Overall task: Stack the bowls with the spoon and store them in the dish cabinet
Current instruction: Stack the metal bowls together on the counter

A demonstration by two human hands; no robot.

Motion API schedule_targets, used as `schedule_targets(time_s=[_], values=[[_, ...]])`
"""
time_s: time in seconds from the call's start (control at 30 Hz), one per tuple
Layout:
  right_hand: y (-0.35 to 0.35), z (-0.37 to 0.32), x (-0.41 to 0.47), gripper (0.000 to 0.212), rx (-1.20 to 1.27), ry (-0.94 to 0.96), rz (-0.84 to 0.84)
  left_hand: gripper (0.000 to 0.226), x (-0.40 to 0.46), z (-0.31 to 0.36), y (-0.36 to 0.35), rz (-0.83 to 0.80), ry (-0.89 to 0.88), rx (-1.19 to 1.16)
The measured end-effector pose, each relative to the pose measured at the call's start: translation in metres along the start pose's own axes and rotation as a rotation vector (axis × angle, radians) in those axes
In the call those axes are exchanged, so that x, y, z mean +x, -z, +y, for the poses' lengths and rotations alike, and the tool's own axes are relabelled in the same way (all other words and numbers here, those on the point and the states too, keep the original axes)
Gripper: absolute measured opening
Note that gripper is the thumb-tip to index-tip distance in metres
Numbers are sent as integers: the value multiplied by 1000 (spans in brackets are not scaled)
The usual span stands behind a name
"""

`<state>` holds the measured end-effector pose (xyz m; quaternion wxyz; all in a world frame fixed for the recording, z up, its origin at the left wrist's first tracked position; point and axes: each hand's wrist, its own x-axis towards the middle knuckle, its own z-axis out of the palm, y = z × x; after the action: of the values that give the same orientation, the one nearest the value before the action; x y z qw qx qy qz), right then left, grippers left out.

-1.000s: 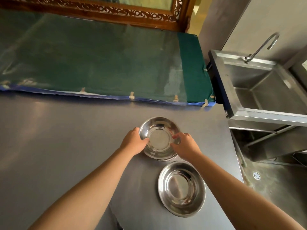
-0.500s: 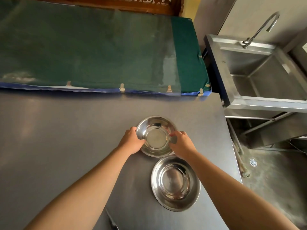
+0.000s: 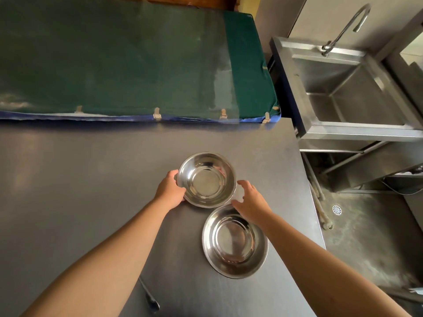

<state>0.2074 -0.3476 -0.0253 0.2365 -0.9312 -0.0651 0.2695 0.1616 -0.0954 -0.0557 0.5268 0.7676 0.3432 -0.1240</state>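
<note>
The far bowl (image 3: pixel 207 179) has come up off the steel counter (image 3: pixel 68 179) and drifted toward the near bowl (image 3: pixel 235 241): half a second ago it sat flat with both hands on its rim, and now its near edge overlaps the far rim of the near bowl, tilted slightly toward the person. By my reading the stacking step has begun, with the far bowl about to be lowered into the near one, while the spoon and the cabinet are yet to be dealt with. The left hand (image 3: pixel 170 191) is curled around the left side of the far bowl's rim, thumb on the lip and fingers wrapped beneath, so it alone appears to carry the bowl. The right hand (image 3: pixel 250 200) has let go; it is spread loose, fingers apart, just beside the far bowl's right edge and over the far rim of the near bowl, and I cannot tell whether a fingertip brushes either one. The spoon (image 3: pixel 148 296) lies on the counter on the person's side of the near bowl, to its left, well apart from both bowls, partly hidden under the left forearm. The sink (image 3: pixel 343 88) stands beyond the counter's right edge; no dish cabinet is in view.
</note>
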Motion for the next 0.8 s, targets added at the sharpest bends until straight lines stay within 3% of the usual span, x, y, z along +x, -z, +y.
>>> schedule_targets(time_s=[0.13,0.3,0.8], values=[[-5,20,-18,58,-32,-96,-43,65,0,0,-1,-5,9,-64],[-8,35,-36,32,-79,-109,-63,66,-4,-1,-2,-17,5,-107],[-2,35,-77,23,-52,-54,-42,66,-35,-25,4,-29,5,-112]])
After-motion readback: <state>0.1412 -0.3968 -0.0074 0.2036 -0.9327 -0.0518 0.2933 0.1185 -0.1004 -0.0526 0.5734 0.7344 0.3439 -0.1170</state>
